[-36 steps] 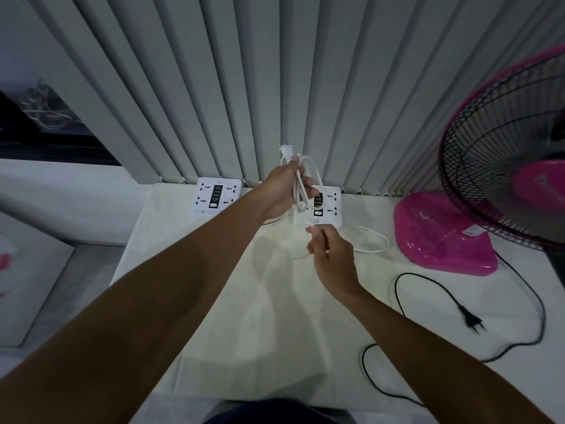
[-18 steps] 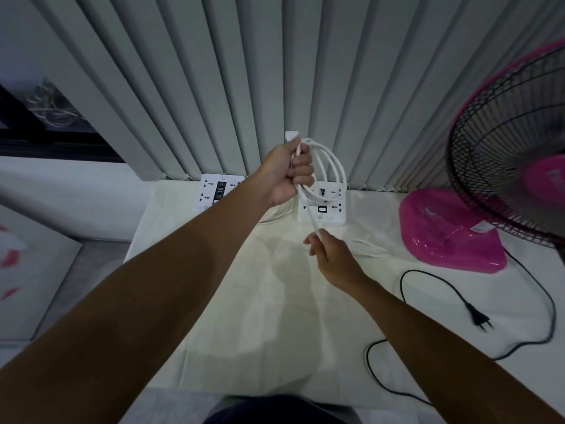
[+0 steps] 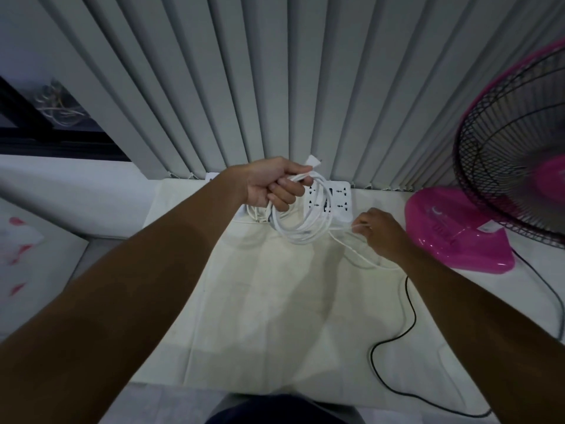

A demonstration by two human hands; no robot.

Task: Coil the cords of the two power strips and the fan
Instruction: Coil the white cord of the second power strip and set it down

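My left hand [image 3: 276, 186] is shut on several loops of white cord [image 3: 301, 231], with the white plug [image 3: 314, 160] sticking up past the fingers. The loops hang over the table in front of a white power strip [image 3: 337, 198] at the back edge. My right hand [image 3: 379, 231] pinches the loose part of the same white cord [image 3: 351, 247], to the right of the coil. A second power strip [image 3: 212, 176] is mostly hidden behind my left forearm. The pink fan [image 3: 458, 237] stands at the right, its black cord [image 3: 411, 316] lying loose on the table.
The white table [image 3: 260, 316] backs onto grey vertical blinds [image 3: 275, 87]. The fan's black wire cage [image 3: 513, 148] overhangs the table's right side. A dark window [image 3: 46, 123] is at the far left, and the floor lies left of the table.
My left hand has lowered and turned so the coil now hangs below it. My right hand slid right along the cord. The view has shifted so the left strip is hidden.
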